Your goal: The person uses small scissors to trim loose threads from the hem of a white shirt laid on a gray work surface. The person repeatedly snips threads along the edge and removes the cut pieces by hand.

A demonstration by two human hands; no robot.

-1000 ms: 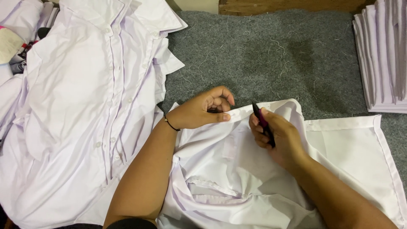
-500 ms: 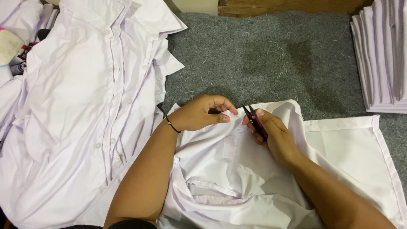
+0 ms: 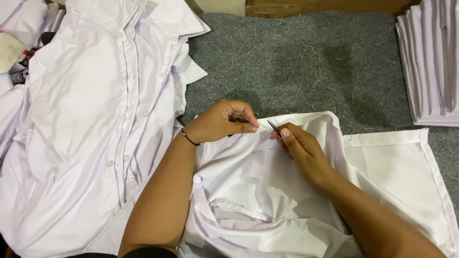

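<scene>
Centrally, white shirt (image 3: 287, 191) spread on grey felt table (image 3: 296, 62). Left hand (image 3: 222, 122) pinches its upper edge, fingers together. Right hand (image 3: 301, 148) closed around small dark thread snips (image 3: 273, 127), tip at the pinched fabric. Buttoned white shirts (image 3: 91, 119) piled left; folded stack (image 3: 430, 62) right.

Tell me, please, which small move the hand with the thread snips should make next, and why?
Probably close the thread snips on a loose thread at the white shirt edge. Their tips sit right beside the left hand, which pinches the fabric there, and the right hand holds them ready.
</scene>
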